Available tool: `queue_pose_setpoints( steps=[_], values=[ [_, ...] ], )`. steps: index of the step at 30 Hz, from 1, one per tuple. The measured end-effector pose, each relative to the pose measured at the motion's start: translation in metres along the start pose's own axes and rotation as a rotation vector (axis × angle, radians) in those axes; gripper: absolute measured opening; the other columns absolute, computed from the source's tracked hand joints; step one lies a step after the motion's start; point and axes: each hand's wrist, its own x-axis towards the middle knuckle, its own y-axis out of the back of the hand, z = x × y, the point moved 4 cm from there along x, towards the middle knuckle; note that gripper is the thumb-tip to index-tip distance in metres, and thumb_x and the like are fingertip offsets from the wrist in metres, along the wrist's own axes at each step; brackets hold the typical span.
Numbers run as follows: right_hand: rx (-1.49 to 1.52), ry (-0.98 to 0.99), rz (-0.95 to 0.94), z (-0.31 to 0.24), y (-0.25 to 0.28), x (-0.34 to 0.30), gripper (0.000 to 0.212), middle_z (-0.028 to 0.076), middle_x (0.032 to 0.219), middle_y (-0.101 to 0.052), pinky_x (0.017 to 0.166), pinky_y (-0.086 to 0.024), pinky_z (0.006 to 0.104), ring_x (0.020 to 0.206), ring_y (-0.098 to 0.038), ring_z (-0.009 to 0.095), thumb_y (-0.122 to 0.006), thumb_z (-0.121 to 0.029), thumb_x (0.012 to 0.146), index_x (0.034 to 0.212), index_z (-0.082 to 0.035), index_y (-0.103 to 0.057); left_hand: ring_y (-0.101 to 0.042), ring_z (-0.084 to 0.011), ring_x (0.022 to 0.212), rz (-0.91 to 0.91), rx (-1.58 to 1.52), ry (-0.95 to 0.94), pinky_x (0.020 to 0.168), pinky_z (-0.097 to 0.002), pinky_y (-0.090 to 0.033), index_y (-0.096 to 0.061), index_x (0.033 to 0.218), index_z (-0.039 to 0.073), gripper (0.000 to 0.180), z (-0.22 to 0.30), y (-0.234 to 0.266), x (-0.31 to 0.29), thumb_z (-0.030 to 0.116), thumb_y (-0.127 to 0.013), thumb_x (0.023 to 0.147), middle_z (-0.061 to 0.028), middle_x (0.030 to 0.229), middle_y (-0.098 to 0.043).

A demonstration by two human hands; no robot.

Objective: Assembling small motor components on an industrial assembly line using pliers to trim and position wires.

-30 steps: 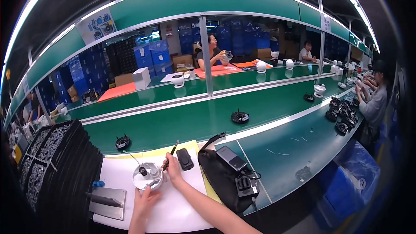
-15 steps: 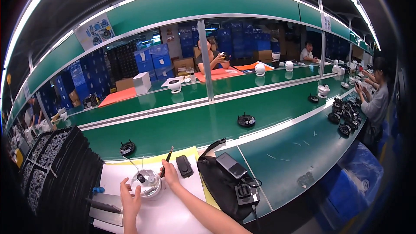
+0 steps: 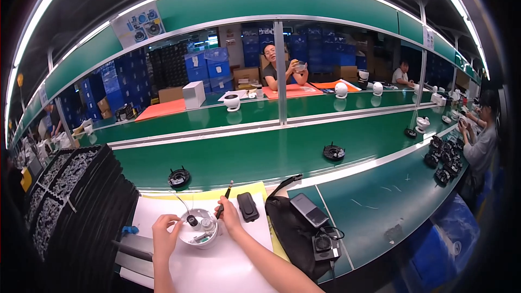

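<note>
the left hand, earlier spread, had nearly pinched beside the bowl, its hold unclear. the right hand still gripped a tool.

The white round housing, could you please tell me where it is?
In the head view, the housing sits on the white sheet, below and left of centre, between the left hand and the right hand.

The slender, bare left forearm rises almost upright from the lower edge to the bare left hand, its fingers bent rightward with their tips close to the thumb's. The bare right forearm slants up and leftward to the bare right hand, whose fingers curl in a pen-like grip
</note>
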Motion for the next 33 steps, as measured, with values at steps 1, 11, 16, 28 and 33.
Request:
queue_pose_setpoints(
  steps=[1,11,16,28,33],
  values=[
    [0.019,-0.015,-0.007,0.0,0.001,0.0,0.052,0.008,0.081,-0.055,0.071,-0.045,0.0263,0.073,-0.056,0.015,-0.048,-0.05,0.086,0.104,-0.001,-0.05,-0.062,-0.0175,0.077,-0.001,0.0,0.003,0.068,-0.0265,-0.053,-0.061,0.083,-0.004,0.007,-0.001,0.002,0.002,-0.001,-0.063,0.077,-0.0109,0.085,-0.061],
    [0.032,-0.039,-0.023,0.001,0.0,0.001,0.054,0.007,0.08,-0.056,0.071,-0.043,0.0252,0.073,-0.054,0.014,-0.047,-0.051,0.087,0.106,0.0,-0.049,-0.063,-0.0186,0.075,0.051,-0.04,0.059,0.068,-0.0272,-0.053,-0.062,0.082,-0.004,0.006,-0.006,-0.001,-0.001,-0.001,-0.063,0.077,-0.0124,0.083,-0.064],
    [0.019,-0.043,-0.02,0.0,-0.001,0.002,0.055,0.006,0.08,-0.055,0.073,-0.043,0.0255,0.074,-0.053,0.014,-0.046,-0.052,0.087,0.107,0.0,-0.049,-0.062,-0.0184,0.079,0.057,-0.028,0.05,0.071,-0.0273,-0.052,-0.061,0.083,-0.005,0.006,-0.007,-0.001,-0.002,-0.001,-0.061,0.078,-0.0132,0.088,-0.064],
    [-0.196,0.309,-0.04,-0.022,-0.019,-0.023,0.042,0.003,0.084,-0.053,0.065,-0.04,0.0219,0.072,-0.049,0.008,-0.056,-0.037,0.086,0.108,-0.001,-0.051,-0.061,-0.0141,0.081,-0.016,-0.213,0.128,0.077,-0.0263,-0.049,-0.057,0.087,-0.006,0.007,-0.032,0.0,-0.005,0.0,-0.058,0.083,-0.0145,0.089,-0.064],
    [-0.603,0.52,-0.028,-0.097,-0.017,-0.057,0.054,0.003,0.085,-0.053,0.064,-0.044,0.0238,0.072,-0.049,0.008,-0.07,-0.026,0.075,0.116,0.002,-0.049,-0.06,-0.011,0.079,-0.02,-0.298,0.206,0.075,-0.0249,-0.048,-0.059,0.086,-0.005,0.009,-0.044,-0.007,0.0,0.003,-0.061,0.083,-0.0091,0.085,-0.065]
  ],
)
